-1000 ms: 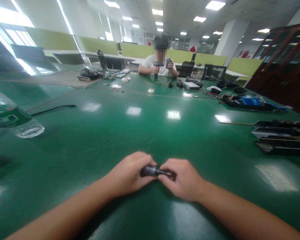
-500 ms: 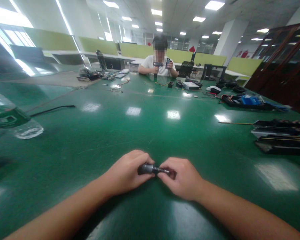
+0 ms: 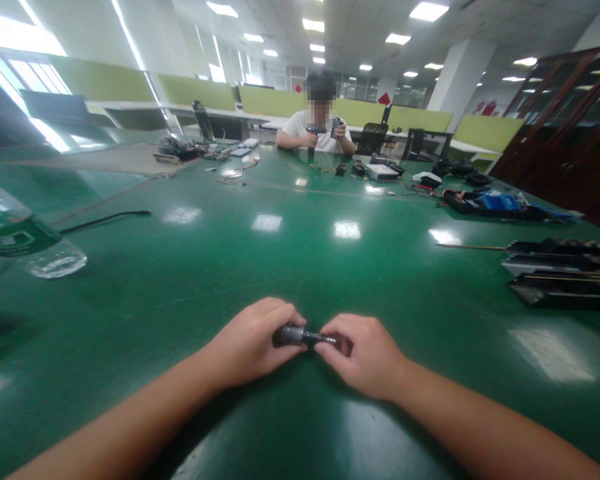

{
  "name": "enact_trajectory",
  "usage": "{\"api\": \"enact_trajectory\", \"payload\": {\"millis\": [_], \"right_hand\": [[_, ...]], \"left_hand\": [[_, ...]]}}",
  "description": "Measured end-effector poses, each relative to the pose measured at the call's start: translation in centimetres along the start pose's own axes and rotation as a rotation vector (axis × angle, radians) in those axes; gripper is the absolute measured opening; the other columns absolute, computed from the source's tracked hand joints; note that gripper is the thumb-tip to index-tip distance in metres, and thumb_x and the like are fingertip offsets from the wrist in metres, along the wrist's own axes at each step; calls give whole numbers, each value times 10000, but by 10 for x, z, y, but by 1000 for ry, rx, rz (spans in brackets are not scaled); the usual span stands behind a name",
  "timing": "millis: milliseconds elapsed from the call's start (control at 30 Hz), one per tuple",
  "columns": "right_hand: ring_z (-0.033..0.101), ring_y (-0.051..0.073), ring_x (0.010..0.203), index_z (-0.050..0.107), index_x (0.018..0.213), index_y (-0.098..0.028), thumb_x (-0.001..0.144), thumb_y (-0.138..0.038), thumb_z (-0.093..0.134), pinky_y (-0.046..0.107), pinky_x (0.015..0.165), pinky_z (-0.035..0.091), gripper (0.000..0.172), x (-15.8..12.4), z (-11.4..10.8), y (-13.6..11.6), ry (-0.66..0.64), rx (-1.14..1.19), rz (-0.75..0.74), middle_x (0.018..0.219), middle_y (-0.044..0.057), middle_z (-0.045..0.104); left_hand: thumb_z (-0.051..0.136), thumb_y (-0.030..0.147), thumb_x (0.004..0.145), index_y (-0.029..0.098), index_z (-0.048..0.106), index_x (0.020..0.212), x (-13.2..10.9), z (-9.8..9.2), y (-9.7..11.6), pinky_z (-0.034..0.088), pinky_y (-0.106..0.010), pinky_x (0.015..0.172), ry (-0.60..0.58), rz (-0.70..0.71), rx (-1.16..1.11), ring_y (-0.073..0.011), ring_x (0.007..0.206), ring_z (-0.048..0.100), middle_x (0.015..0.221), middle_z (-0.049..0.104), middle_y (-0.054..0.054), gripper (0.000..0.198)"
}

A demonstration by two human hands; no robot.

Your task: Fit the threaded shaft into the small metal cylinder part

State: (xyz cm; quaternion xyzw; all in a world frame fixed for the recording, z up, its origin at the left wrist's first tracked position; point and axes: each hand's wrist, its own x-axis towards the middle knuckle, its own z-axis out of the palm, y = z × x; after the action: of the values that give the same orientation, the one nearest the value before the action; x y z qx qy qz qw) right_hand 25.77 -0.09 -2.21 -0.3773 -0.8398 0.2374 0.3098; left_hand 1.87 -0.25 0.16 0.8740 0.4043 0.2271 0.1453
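Observation:
Between my hands, just above the green table [image 3: 300, 267], lies a dark cylindrical part [image 3: 293, 335] with a thick grey-black body and a thinner shiny shaft. Its exact kind I cannot make out. My left hand [image 3: 254, 340] grips the thick body between thumb and fingers. On the other side, my right hand [image 3: 367, 353] pinches the thin end with thumb and fingertips. The far tip of the shaft is partly hidden by the right fingers.
To the left lies a clear bottle [image 3: 57, 257] with a green label, near a black cable [image 3: 110, 219]. Long black trays [image 3: 565, 287] sit at the right, with a blue-filled tray [image 3: 500, 202] behind. Across the table, a person [image 3: 315, 120] holds a drill-like tool.
My left hand and the thick end of the part have shifted very slightly left. The right hand stays nearly still, pinching the thin end.

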Motion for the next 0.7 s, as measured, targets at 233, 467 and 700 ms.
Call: {"api": "enact_trajectory", "payload": {"millis": [233, 467, 700], "right_hand": [[556, 133, 609, 705, 858, -196, 871, -273, 669, 255, 598, 399, 87, 0, 0, -1, 1, -11, 1, 713, -6, 647], [550, 130, 600, 703, 852, -195, 872, -281, 667, 250, 585, 388, 95, 0, 0, 0, -3, -20, 9, 714, -4, 648], [546, 124, 592, 703, 845, -196, 872, -275, 660, 245, 583, 384, 94, 1, -1, -1, -6, -36, 23, 705, -10, 646]], "left_hand": [[657, 266, 862, 209, 621, 971, 0, -1, -2, 471, -294, 762, -6, -9, 4, -186, 876, 604, 933, 657, -38, 128], [657, 260, 863, 208, 619, 967, 1, -2, -1, 460, -297, 754, -7, -16, 13, -186, 860, 594, 912, 649, -30, 122], [660, 252, 853, 209, 622, 983, 0, -3, -4, 463, -297, 763, -13, -27, 25, -194, 883, 599, 939, 656, -38, 142]]}}
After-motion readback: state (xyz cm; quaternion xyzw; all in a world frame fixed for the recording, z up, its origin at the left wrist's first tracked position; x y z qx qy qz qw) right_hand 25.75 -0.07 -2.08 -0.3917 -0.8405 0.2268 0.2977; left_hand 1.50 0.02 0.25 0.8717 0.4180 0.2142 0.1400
